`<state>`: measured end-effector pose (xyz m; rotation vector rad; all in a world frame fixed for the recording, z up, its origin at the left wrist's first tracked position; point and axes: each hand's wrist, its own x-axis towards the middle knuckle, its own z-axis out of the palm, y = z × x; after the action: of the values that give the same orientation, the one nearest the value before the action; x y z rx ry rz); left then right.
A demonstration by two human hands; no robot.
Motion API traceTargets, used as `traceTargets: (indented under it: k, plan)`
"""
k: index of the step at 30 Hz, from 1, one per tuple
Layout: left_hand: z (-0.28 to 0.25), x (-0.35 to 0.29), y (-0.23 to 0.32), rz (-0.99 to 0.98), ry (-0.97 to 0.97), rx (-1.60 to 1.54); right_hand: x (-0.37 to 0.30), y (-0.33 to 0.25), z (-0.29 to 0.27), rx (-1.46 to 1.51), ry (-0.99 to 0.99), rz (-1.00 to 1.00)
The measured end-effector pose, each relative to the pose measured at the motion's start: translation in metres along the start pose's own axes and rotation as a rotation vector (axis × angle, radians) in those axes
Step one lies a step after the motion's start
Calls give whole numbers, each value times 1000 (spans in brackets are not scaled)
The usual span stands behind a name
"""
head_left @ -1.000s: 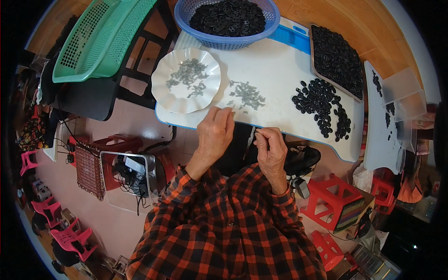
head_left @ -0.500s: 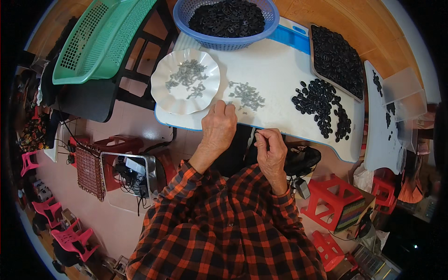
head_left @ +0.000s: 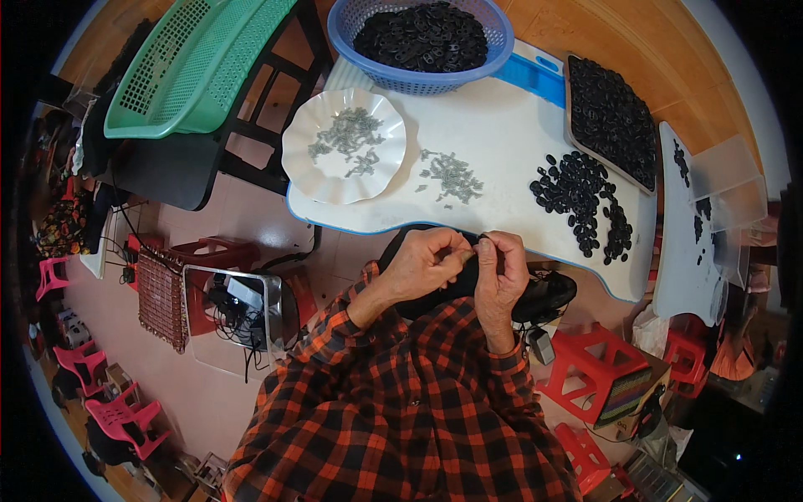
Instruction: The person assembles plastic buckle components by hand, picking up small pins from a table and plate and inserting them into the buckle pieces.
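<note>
Over the table's near edge, my two hands meet fingertip to fingertip. My left hand [head_left: 428,266] is closed in a pinch; what it holds is too small to make out. My right hand [head_left: 502,274] pinches a small black piece [head_left: 482,241] between thumb and forefinger, mostly covered by the fingers. Just beyond them on the white table [head_left: 502,125] lies a loose pile of tiny grey metal parts [head_left: 452,177]. More such parts lie on a white wavy-rimmed plate [head_left: 303,180] to the left. Small black oval pieces [head_left: 569,191] are spread on the table at the right.
A blue-purple basket [head_left: 418,82] full of black pieces stands at the back. A tray [head_left: 617,172] of black pieces sits at the back right. The green basket [head_left: 159,125] is at far left. A red stool [head_left: 590,368] stands right of my lap.
My left hand has drawn back from beside the grey parts and the plate, moving down and right to meet my right hand. My right hand stays nearly in place. The view has shifted slightly.
</note>
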<state>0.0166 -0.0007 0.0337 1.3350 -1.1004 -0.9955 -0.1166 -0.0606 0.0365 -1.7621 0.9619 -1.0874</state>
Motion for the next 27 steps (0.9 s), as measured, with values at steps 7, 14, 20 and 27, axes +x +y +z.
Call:
traceTargets:
  k: [7,14,20,27]
  plan:
    - [13,-3,2,-233,-27,-570,-5,-10,6,205,71,161]
    - [25,-4,1,-207,39,-647,-4,-5,7,8,140,18]
    - [32,-5,-8,-183,31,-752,-1,-9,5,-84,164,-74]
    - [35,-6,-18,-160,5,-865,-3,-13,5,42,162,-1]
